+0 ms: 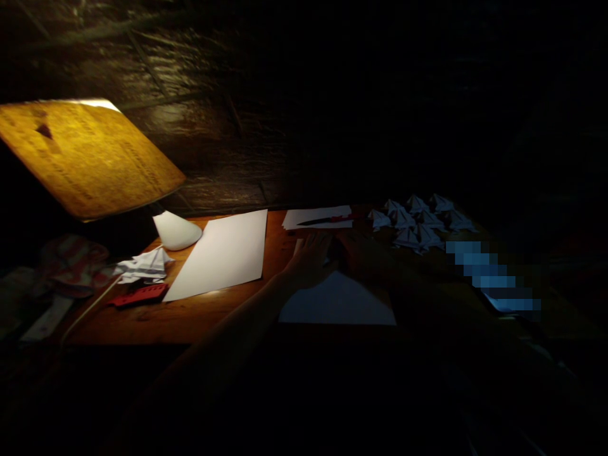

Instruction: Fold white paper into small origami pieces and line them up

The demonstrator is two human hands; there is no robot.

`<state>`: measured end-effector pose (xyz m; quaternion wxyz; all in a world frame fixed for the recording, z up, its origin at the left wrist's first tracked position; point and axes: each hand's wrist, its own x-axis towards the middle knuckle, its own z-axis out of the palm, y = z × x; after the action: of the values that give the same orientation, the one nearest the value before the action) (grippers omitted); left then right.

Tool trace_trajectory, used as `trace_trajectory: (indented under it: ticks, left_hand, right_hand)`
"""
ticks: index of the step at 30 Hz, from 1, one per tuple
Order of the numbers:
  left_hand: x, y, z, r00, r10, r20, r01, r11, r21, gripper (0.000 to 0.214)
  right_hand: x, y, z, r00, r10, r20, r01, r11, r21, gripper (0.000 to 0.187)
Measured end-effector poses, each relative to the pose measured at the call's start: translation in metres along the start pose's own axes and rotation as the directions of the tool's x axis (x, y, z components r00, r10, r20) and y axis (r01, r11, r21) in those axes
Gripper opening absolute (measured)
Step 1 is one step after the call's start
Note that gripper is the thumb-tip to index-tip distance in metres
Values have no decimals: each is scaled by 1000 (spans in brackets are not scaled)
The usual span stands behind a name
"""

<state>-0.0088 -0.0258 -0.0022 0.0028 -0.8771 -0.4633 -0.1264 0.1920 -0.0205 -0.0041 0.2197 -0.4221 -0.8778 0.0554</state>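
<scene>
A sheet of white paper (337, 305) lies before me on the wooden table, its far part under my hands. It looks folded at the far end, though shadow hides the exact crease. My left hand (311, 252) rests on its upper left part, fingers stretched out and lying flat. Beside it, my right hand (355, 248) is at the upper right of the sheet, deep in shadow, so its fingers cannot be made out. Just beyond both hands, a knife (325, 220) with a dark blade and red handle lies on a small stack of paper (291, 218).
Several folded paper figures (420, 221) stand at the back right. Left of me are a larger white sheet (223, 253), a lit lamp (178, 231) with a yellow shade, another folded paper piece (146, 266) and a red object (140, 295). A pixelated item (491, 278) lies right.
</scene>
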Motion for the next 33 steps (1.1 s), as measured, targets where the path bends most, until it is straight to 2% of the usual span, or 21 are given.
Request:
trace_trajectory:
  ticks: [6,10,21,27,33]
  left_hand:
    - [0,-2,1,999,-35,-16,34,997,-68,83]
    - [0,-3,3,999,-26,-22,24,997,-68,84]
    - [0,-1,3,1000,-27,-8,27,999,-47,84]
    - [0,3,-1,999,-39,9,39,999,-35,82]
    - [1,2,0,999,-45,26,46,999,-20,79]
  right_hand:
    - [-4,-2,-1,998,8,-61,-3,997,74,56]
    - [-5,-1,0,999,15,-41,-13,999,45,63]
    - [-3,-1,-2,998,63,-20,-63,998,-23,55]
    - [-3,1,0,999,45,-17,-46,997,-58,64]
    - [-2,0,1,999,53,-2,-53,998,-36,59]
